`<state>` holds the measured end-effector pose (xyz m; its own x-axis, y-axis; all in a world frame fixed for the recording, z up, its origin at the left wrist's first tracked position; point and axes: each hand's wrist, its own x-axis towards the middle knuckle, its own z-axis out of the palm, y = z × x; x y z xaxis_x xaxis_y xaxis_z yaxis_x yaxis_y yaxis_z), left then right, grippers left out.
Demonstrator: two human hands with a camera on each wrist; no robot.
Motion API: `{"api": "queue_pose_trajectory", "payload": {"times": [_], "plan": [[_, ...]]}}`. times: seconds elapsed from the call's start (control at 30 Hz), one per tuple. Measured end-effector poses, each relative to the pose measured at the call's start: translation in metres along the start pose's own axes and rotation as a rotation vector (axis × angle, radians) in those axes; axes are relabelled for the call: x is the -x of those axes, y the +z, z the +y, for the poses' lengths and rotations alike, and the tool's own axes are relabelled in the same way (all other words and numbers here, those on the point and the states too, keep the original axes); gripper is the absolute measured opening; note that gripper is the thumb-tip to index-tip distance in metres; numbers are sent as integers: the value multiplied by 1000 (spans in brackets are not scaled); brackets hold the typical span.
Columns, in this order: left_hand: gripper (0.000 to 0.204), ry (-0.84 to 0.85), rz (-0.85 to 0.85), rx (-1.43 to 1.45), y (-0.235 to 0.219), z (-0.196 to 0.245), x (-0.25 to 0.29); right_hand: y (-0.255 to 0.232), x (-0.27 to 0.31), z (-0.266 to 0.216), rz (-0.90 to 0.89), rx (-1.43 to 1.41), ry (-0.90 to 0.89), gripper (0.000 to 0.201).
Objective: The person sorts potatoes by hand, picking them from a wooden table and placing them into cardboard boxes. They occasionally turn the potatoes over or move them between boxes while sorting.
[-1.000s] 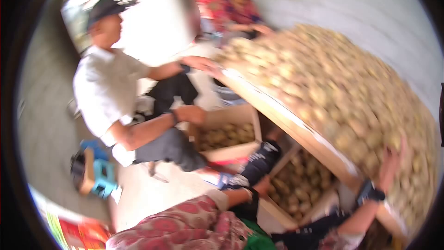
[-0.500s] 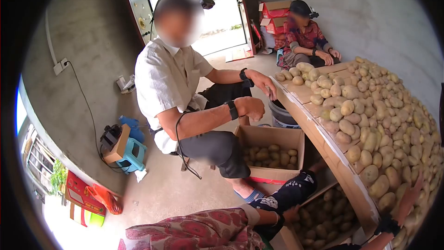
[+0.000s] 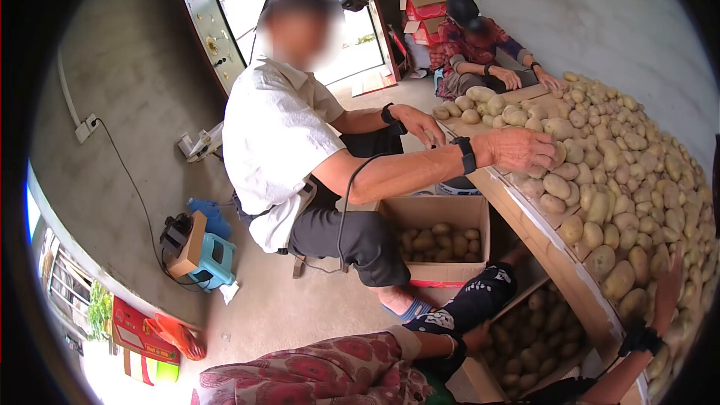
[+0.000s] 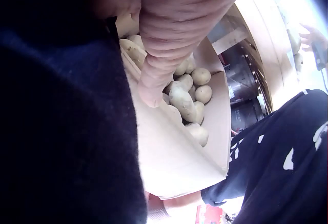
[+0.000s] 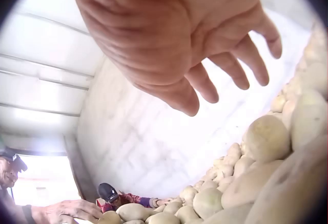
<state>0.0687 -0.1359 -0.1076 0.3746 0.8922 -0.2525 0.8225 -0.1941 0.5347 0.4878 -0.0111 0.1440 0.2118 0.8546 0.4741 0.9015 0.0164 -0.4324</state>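
My left hand [image 3: 476, 337] is at the rim of a cardboard box [image 4: 177, 155] beside my leg. In the left wrist view its thumb hooks over the box wall; the other fingers are mostly hidden. Pale potatoes [image 4: 182, 100] lie inside that box. Over the near part of a large potato heap [image 3: 622, 217], my right hand [image 3: 666, 296] reaches out from its black wristband. The right wrist view has this hand [image 5: 179, 34] with fingers spread and bent slightly downward, nothing in them, above the potatoes [image 5: 266, 137].
A person in a white shirt [image 3: 281, 150] sits across, one hand [image 3: 521, 148] on the heap. Another person [image 3: 480, 49] sits at the far end. A second box [image 3: 450, 210] of potatoes stands by the first person's knees. The table's wooden edge [image 3: 536, 232] runs between.
The person in white has moved a hand from above the second box onto the heap. The far person's hand has reached to the potatoes. My view has swung toward the left and steadied.
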Motion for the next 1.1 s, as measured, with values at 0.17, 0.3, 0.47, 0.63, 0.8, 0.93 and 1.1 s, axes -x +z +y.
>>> {"api": "queue_pose_trajectory", "payload": {"times": [0.17,0.3,0.47,0.63,0.8,0.93,1.1], "plan": [[130,-60,-56,168,17,-11,-9,9,4,24,74,53,-34,39],[116,-99,-113,224,-2,1,0,-7,4,-33,151,-139,-82,31],[99,-170,-15,86,22,7,-3,-16,31,-87,-38,-430,9,28],[62,560,253,-174,53,29,-12,-5,61,-116,7,-432,-73,25],[46,555,-331,-51,84,62,-39,-7,77,-141,4,-359,-194,20],[37,498,-429,-169,97,76,-27,-16,85,-164,-128,-376,-155,16],[38,415,-460,-247,102,84,-10,-4,99,-180,-92,-463,-259,13]]}}
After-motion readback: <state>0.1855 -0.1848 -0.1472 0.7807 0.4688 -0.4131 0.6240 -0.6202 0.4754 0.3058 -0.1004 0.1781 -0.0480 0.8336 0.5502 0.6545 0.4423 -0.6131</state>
